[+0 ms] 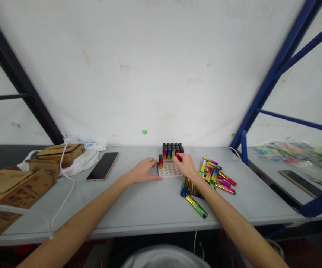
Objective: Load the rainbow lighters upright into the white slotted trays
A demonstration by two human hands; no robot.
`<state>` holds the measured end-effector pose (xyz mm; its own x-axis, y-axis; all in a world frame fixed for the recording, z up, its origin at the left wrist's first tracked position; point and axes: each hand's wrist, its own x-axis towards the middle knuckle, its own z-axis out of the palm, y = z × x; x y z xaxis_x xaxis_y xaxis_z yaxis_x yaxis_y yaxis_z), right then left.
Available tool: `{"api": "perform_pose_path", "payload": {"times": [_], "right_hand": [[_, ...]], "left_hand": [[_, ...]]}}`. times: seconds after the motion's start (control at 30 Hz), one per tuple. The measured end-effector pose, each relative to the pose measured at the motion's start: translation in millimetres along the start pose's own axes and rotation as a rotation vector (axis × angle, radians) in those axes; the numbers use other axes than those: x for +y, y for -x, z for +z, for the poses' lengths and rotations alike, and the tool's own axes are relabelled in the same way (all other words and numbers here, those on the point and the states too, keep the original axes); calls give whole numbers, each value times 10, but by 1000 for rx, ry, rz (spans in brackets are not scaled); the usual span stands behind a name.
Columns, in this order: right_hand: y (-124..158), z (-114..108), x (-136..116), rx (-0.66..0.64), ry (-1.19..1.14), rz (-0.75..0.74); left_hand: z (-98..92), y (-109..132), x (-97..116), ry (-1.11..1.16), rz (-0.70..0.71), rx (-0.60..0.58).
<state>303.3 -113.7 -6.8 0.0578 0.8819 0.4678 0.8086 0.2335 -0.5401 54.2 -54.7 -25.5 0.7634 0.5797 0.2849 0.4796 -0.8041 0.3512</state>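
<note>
A pale tray (171, 171) with rows of round holes lies on the grey table. Dark-topped metallic lighters (173, 149) stand upright in its back rows, and a single red-orange lighter (161, 162) stands at its left edge. My left hand (145, 170) is open beside that edge, thumb and fingers apart, the thumb at the front corner. Over the tray's right side, my right hand (185, 164) is closed round a red lighter (179, 158), mostly hidden by the fingers. A loose pile of shiny coloured lighters (212, 175) lies around my right forearm, with a green-yellow lighter (196, 206) nearest the front.
To the left lie a dark-screened phone (103, 166), open cardboard boxes (18, 186) and a white cable (68, 178). A white wall (161, 74) rises behind the table. Blue metal posts (272, 74) stand at the right, with another phone (300, 183) and plastic bags (295, 160) beyond.
</note>
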Motion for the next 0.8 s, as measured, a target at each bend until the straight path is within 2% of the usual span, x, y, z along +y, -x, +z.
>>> {"api": "perform_pose_path", "payload": {"times": [0.23, 0.43, 0.57, 0.8], "right_hand": [[7, 20, -18, 11, -23, -5], [32, 22, -66, -39, -7, -51], [32, 29, -64, -72, 29, -19], [24, 25, -34, -51, 14, 1]], "left_hand": [[-5, 3, 7, -7, -5, 2], [6, -2, -6, -14, -8, -9], [5, -6, -5, -19, -7, -16], [-7, 10, 1, -7, 17, 8]]}}
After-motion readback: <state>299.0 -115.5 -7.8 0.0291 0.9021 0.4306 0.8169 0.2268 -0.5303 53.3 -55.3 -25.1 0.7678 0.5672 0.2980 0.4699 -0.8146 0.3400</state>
